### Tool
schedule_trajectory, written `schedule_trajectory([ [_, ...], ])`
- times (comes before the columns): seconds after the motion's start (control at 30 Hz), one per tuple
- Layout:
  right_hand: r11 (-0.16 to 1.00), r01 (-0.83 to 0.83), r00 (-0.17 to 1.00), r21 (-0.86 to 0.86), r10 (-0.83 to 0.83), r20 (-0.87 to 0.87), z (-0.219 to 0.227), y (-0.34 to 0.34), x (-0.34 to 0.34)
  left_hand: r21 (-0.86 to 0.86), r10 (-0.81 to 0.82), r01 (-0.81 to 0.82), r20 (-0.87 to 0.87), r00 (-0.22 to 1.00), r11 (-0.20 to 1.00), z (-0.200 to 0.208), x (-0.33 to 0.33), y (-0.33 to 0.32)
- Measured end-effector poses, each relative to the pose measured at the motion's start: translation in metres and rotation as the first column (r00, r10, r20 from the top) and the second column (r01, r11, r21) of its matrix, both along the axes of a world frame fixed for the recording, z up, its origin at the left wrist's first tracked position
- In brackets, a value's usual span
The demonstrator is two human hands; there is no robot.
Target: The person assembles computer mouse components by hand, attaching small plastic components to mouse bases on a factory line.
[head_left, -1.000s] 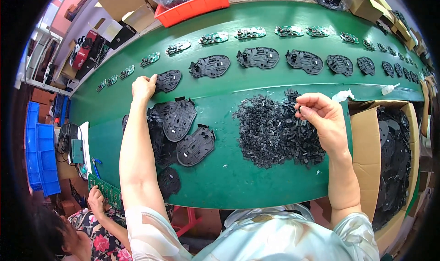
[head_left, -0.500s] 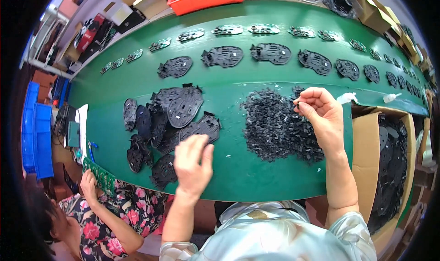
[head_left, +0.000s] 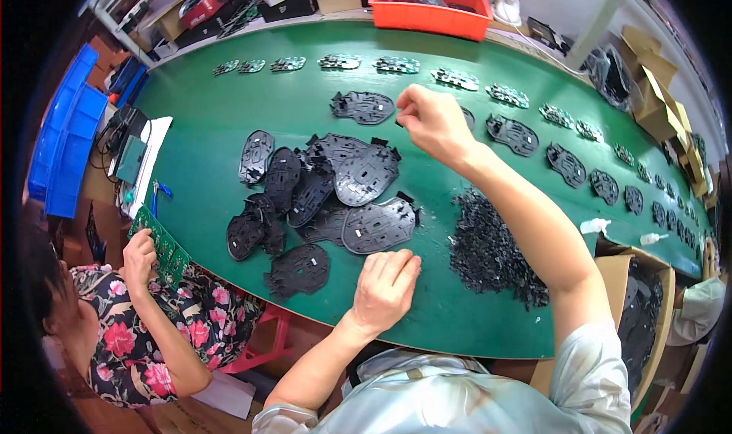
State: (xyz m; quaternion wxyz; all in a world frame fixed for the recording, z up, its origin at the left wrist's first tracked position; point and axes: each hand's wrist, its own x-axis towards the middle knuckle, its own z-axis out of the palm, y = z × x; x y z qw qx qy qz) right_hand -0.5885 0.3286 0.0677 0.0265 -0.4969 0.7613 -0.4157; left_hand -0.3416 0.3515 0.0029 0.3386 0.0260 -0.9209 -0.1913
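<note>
Black plastic plates (head_left: 512, 134) lie on a broad green tabletop (head_left: 473, 329): one row crosses its far half and trails off to the right, and more rest in a loose heap (head_left: 366, 176) left of centre. At the tabletop's right end, an opened cardboard box (head_left: 612, 283) holds other dark parts. Next in size come the person's hands. The right hand (head_left: 433, 121) reaches over the row, fingertips drawn together just beside one plate, and partly covers another (only a sliver of it shows behind). Whether a small part sits in that pinch cannot be told. The left hand (head_left: 383, 293) is loosely curled close to the heap's near right side; nothing shows in its grasp, though the fingers may hide something. Beyond the row runs a line of slim green circuit boards (head_left: 396, 65). Smallest are the black bits (head_left: 488, 243), piled on the tabletop and partly hidden by the right forearm.

The step in hand looks like piece-by-piece work along the row. The next move probably calls for a light, exact fingertip touch at one plate, without nudging its neighbours.
</note>
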Motion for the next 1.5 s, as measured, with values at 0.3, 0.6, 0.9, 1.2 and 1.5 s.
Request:
schedule_trajectory([
  [0.3, 0.992, 0.075, 0.988, 0.100, -0.061, -0.142, -0.030, -0.102, -0.037, 0.064, -0.018, 0.017, 0.013, 1.000, 0.998, -0.002, 0.002, -0.005],
  [0.6, 0.972, 0.094, 0.953, 0.217, -0.024, -0.303, -0.040, -0.117, -0.046, 0.085, -0.013, 0.011, 0.031, 0.999, 0.996, -0.002, 0.003, -0.007],
  [0.9, 0.968, 0.147, 0.930, 0.205, -0.065, -0.363, -0.029, -0.116, -0.054, 0.076, -0.015, 0.012, 0.043, 0.999, 0.997, 0.000, 0.002, -0.006],
  [1.2, 0.963, 0.054, 0.830, 0.265, 0.104, -0.547, -0.038, -0.110, -0.054, 0.076, -0.004, 0.001, 0.041, 0.999, 0.997, -0.001, 0.002, -0.006],
  [1.5, 0.970, -0.006, 0.989, 0.242, 0.042, -0.141, -0.036, -0.105, -0.064, 0.099, 0.005, -0.008, 0.033, 0.999, 0.995, -0.002, 0.002, -0.008],
])
